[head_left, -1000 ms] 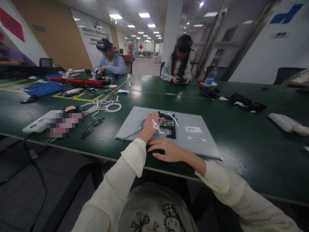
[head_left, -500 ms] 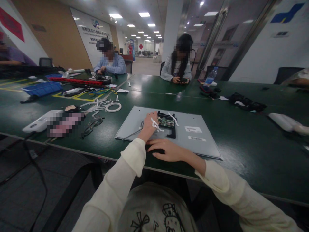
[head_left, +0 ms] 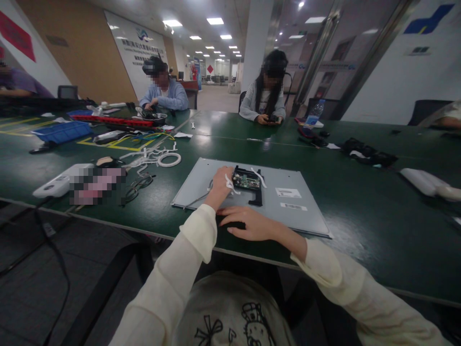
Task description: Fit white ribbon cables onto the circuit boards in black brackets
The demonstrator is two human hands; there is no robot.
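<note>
A flat grey panel (head_left: 284,178) lies on the green table, with a green circuit board (head_left: 247,181) in a black bracket (head_left: 256,197) on top. My left hand (head_left: 222,182) rests over the panel at the bracket's left side; its fingertips are hidden, so any hold cannot be made out. A white strip (head_left: 229,182) is at this hand, and another white strip (head_left: 260,178) lies across the bracket. A grey cable (head_left: 198,199) runs out to the left of the hand. My right hand (head_left: 250,223) lies at the panel's front edge, fingers spread, holding nothing.
To the left are a white power strip (head_left: 63,180), glasses (head_left: 139,187), a white ring (head_left: 169,160), loose strips and a blue tray (head_left: 63,131). Black items (head_left: 367,153) and a bottle (head_left: 315,113) stand or lie to the right. Two people (head_left: 163,91) sit across the table.
My left hand has shifted slightly to the left, showing more of the bracket's left side. The white strip at it has moved a little. My right hand has barely moved.
</note>
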